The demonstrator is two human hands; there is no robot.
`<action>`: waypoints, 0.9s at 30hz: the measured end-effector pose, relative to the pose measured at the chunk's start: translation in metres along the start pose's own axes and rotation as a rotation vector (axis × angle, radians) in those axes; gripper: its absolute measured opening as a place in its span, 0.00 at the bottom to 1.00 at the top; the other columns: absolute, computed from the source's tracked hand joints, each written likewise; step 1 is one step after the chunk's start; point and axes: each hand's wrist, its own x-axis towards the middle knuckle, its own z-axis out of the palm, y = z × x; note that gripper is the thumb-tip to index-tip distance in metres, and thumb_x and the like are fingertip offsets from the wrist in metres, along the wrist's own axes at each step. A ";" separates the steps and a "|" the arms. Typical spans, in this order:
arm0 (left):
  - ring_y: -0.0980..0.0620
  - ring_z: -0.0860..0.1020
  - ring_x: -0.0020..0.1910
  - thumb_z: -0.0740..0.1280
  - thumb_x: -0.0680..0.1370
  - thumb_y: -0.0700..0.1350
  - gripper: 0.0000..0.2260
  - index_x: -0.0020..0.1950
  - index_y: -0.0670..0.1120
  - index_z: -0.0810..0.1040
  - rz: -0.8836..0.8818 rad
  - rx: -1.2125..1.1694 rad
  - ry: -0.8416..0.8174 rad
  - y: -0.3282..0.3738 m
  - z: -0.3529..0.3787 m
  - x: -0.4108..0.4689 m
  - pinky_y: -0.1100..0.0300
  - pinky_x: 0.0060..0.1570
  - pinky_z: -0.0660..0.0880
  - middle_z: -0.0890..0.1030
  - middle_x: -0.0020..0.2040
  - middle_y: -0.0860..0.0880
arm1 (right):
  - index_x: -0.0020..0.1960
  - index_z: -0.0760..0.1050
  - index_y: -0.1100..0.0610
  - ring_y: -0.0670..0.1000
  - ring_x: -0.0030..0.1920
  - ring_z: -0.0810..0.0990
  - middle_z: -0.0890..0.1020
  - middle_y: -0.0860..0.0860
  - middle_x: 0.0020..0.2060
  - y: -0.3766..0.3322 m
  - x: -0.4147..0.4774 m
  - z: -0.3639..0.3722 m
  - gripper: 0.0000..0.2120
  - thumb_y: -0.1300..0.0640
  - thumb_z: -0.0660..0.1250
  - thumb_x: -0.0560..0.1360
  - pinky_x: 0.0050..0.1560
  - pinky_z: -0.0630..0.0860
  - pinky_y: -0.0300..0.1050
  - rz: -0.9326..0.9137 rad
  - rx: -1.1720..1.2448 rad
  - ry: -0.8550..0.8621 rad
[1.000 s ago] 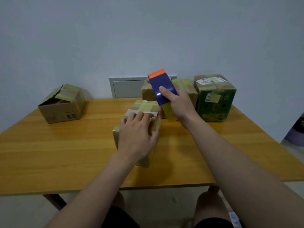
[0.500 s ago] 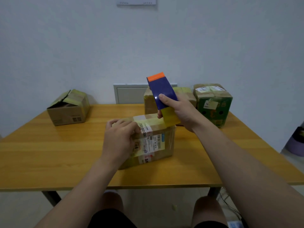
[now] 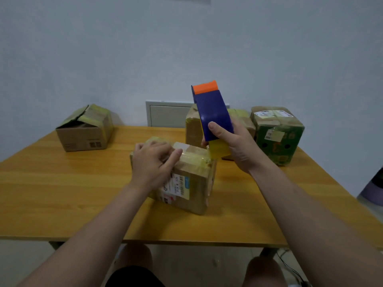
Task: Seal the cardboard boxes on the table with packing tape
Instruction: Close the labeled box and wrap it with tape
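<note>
Labelled box [image 3: 192, 183] sits on the counter [image 3: 62, 193]. Left hand [image 3: 151, 162] rests on the box's top, fingers bent, thumb pressing the yellow tape strip [image 3: 194, 160]; whether it grips cannot be told. Right hand [image 3: 234, 146] is wrapped around the blue tape dispenser [image 3: 211, 112], tilted just above the box's far right corner. Beyond the box stand a brown box [image 3: 192, 127] and a green box [image 3: 277, 137]; far left of it, an open-flapped box [image 3: 85, 129].

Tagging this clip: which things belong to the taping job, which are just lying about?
Job: tape dispenser in right hand; labelled box under left hand; open box; rear brown box; green box.
Lying about: wall panel; purple object on floor.
</note>
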 end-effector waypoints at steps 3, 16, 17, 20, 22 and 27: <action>0.56 0.74 0.44 0.60 0.79 0.67 0.20 0.36 0.55 0.75 -0.065 0.119 -0.051 0.020 0.005 0.007 0.49 0.55 0.67 0.78 0.39 0.59 | 0.65 0.75 0.62 0.60 0.51 0.85 0.83 0.61 0.51 0.000 0.004 0.002 0.16 0.55 0.68 0.81 0.55 0.81 0.54 -0.009 -0.018 -0.017; 0.51 0.70 0.57 0.65 0.71 0.68 0.22 0.54 0.53 0.77 0.046 0.054 -0.141 0.036 0.024 -0.019 0.48 0.61 0.66 0.72 0.53 0.54 | 0.59 0.77 0.60 0.56 0.43 0.84 0.83 0.61 0.48 0.017 0.015 0.016 0.11 0.53 0.67 0.82 0.45 0.82 0.45 -0.043 0.003 0.067; 0.52 0.71 0.58 0.66 0.71 0.66 0.21 0.54 0.52 0.78 0.072 -0.004 -0.180 0.030 0.019 -0.018 0.47 0.64 0.66 0.74 0.54 0.55 | 0.59 0.77 0.60 0.56 0.42 0.84 0.82 0.60 0.46 0.017 0.014 0.015 0.11 0.53 0.67 0.82 0.43 0.82 0.45 -0.050 0.021 0.073; 0.59 0.72 0.68 0.69 0.71 0.62 0.21 0.59 0.53 0.81 0.111 -0.202 -0.338 0.013 0.004 -0.014 0.41 0.79 0.53 0.78 0.62 0.59 | 0.58 0.76 0.66 0.58 0.39 0.81 0.81 0.60 0.42 0.015 0.016 0.011 0.16 0.53 0.65 0.81 0.41 0.80 0.48 -0.071 0.060 0.098; 0.60 0.69 0.74 0.71 0.71 0.56 0.19 0.60 0.53 0.82 0.106 -0.342 -0.432 0.009 -0.002 -0.012 0.41 0.81 0.45 0.79 0.67 0.59 | 0.59 0.75 0.71 0.58 0.36 0.80 0.79 0.61 0.40 0.014 0.018 0.010 0.20 0.52 0.65 0.80 0.38 0.79 0.48 -0.073 0.104 0.109; 0.49 0.72 0.72 0.67 0.71 0.50 0.17 0.55 0.44 0.84 0.060 -0.647 -0.497 0.005 -0.005 -0.009 0.45 0.75 0.63 0.82 0.64 0.49 | 0.63 0.74 0.71 0.55 0.34 0.80 0.81 0.57 0.37 0.017 0.018 0.011 0.23 0.51 0.65 0.79 0.35 0.79 0.46 -0.032 0.239 0.141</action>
